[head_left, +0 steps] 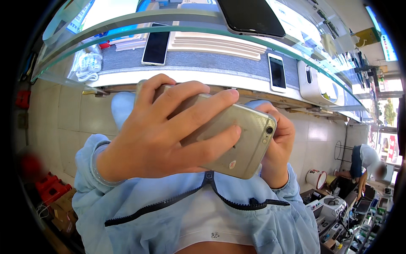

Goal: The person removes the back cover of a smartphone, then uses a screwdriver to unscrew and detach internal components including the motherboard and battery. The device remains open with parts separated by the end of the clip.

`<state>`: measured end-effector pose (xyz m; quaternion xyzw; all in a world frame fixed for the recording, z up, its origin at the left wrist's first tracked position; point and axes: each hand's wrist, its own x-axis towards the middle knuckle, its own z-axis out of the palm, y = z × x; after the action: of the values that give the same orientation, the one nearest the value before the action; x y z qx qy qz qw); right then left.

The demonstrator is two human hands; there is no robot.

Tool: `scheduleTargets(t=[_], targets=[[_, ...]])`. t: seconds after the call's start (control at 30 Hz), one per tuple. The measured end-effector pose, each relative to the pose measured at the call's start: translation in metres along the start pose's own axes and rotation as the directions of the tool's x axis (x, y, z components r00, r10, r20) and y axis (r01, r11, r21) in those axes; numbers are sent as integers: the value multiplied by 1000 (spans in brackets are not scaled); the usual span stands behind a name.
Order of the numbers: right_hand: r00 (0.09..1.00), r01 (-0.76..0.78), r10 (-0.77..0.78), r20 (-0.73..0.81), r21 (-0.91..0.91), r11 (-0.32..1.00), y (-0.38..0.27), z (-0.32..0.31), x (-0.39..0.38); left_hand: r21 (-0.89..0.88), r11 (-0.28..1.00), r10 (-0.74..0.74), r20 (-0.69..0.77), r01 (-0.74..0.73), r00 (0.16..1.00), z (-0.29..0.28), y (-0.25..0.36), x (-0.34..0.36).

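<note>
No wording or number is legible. The back of the gold-toned smartphone [254, 136] bears a small pale oval sticker [232, 164] with a reddish mark, too small to read; at far right, a red-and-white poster [391, 148] and a blue-edged panel [387, 45] show only blurred markings.

Pale gold phone [250, 142], light blue jacket [144, 228], black zip [243, 207], white top [203, 218], blue-grey cloth [122, 59]

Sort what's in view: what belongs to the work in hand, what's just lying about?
In hand:
- grey phone, held by the left grip
- right grip, at its edge

Apparently just lying about:
- black phone
- left white phone
- right white phone
- white container
- white cables
</note>
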<state>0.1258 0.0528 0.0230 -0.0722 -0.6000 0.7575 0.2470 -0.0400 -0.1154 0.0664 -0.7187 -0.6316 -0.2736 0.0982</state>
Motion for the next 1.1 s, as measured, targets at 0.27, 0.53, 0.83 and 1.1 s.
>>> scheduleTargets(t=[0.27, 0.53, 0.83, 1.1], targets=[[996, 81, -81, 44, 0, 997, -10, 3, -2, 9, 1000, 20, 4, -20, 1000, -4, 4, 7], [992, 110, -110, 59, 2, 994, -8, 2, 0, 28, 999, 17, 20, -18, 1000, -5, 6, 7], [990, 125, -123, 75, -24, 992, -7, 1, -1, 30, 999, 27, 41, -29, 999, -7, 6, 7], [989, 129, -129, 72, -2, 992, -6, 1, -2, 23, 999, 22, 53, -23, 998, -9, 8, 8]])
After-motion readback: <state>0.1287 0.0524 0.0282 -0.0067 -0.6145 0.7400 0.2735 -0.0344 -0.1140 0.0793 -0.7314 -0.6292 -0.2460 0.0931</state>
